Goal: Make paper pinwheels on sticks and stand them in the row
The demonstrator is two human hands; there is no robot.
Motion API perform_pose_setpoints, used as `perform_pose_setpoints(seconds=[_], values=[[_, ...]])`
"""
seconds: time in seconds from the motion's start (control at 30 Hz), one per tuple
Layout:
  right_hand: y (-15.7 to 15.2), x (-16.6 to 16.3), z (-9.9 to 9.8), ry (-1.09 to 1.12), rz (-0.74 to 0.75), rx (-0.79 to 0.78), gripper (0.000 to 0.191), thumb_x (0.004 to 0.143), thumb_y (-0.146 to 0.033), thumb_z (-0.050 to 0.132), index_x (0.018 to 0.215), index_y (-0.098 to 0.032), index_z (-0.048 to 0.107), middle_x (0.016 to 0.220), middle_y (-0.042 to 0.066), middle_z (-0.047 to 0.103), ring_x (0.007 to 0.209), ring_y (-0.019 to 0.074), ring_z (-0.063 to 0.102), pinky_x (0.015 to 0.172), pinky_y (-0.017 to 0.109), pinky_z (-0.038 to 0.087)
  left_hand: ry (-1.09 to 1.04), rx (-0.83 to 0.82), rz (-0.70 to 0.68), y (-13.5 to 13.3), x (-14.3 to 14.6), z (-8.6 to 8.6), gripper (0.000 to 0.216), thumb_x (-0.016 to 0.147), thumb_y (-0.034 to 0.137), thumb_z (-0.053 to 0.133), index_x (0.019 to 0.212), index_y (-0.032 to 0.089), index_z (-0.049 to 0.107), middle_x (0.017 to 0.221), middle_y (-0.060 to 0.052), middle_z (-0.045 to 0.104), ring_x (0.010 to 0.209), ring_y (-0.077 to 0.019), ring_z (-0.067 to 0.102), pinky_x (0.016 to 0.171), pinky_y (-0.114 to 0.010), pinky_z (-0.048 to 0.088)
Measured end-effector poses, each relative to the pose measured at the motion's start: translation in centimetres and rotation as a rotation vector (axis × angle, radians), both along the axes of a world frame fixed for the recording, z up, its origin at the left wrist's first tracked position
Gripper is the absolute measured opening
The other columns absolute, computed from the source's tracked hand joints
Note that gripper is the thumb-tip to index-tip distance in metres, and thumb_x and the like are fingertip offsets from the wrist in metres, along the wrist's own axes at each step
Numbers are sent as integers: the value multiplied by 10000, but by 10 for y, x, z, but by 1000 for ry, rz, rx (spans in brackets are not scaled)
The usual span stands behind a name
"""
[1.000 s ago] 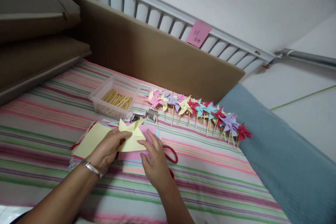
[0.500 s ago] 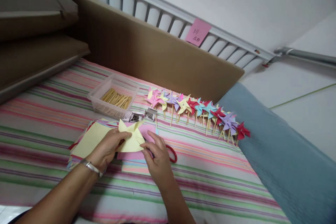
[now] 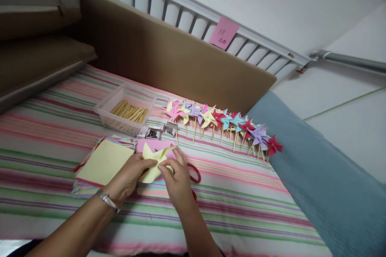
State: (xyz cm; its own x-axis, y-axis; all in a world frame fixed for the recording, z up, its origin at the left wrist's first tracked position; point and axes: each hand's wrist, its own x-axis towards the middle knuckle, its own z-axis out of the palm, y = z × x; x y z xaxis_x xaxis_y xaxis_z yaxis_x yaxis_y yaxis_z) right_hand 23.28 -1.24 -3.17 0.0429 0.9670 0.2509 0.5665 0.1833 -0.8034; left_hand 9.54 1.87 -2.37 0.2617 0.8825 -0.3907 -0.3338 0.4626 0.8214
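Observation:
A cut yellow paper square (image 3: 153, 162) with raised points is pinched between both my hands over the striped cloth (image 3: 241, 192). My left hand (image 3: 128, 176), with a metal bracelet on the wrist, grips its left side, fingers closed. My right hand (image 3: 177, 178) pinches a flap near the paper's middle. Under it lies a pink sheet (image 3: 152, 144). To the left sits a stack of coloured paper squares (image 3: 102, 162) with a yellow one on top.
A clear tub of wooden sticks (image 3: 126, 110) stands behind the stack, with small boxes of pins (image 3: 153, 132) beside it. A row of finished paper pinwheels (image 3: 223, 124) lies to the right. Red-handled scissors (image 3: 194, 172) lie by my right hand. A cardboard panel (image 3: 169, 60) stands behind, a blue cushion (image 3: 316, 176) lies right.
Both hands drew the yellow paper slightly nearer to me, off the pink sheet. My right hand moved from beside the paper onto it and now pinches a flap.

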Motion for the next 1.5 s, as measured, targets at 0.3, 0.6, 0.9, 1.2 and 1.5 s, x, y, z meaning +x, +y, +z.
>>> perform_pose_setpoints(seconds=[0.3,0.6,0.9,1.2,1.5], values=[[0,0,-2,-80,-58,44,81,773,-154,604,741,-211,651,1308,107,504,1306,277,344,1041,488,293,-1,14,-27,-3,5,-1,138,576,181,685,701,124,687,601,-24,677,563,-163,587,543,-231,405],[1,0,-5,-85,-81,54,95,755,-124,609,731,-212,637,1329,108,491,1312,268,339,1048,478,283,-44,-36,-26,-1,5,-2,171,567,164,722,734,136,704,656,-27,698,647,-158,607,606,-215,419],[3,-1,-4,-82,-112,10,86,744,-129,630,700,-203,631,1294,123,525,1295,270,367,1047,477,290,-80,-55,-40,-2,4,-6,66,599,151,729,659,140,704,600,-6,679,556,-111,557,540,-193,398],[3,-3,-3,-95,-122,6,86,733,-116,615,711,-197,636,1245,129,552,1266,273,396,1047,471,288,-55,-27,-52,-2,7,-3,73,598,175,734,590,139,670,590,-12,676,575,-124,582,575,-199,428],[6,10,5,570,-283,-197,404,724,-291,650,1102,-217,529,1035,52,657,1007,214,600,903,359,423,41,-23,-13,1,5,-6,93,598,206,707,636,127,675,567,-19,671,522,-137,566,504,-209,401]])
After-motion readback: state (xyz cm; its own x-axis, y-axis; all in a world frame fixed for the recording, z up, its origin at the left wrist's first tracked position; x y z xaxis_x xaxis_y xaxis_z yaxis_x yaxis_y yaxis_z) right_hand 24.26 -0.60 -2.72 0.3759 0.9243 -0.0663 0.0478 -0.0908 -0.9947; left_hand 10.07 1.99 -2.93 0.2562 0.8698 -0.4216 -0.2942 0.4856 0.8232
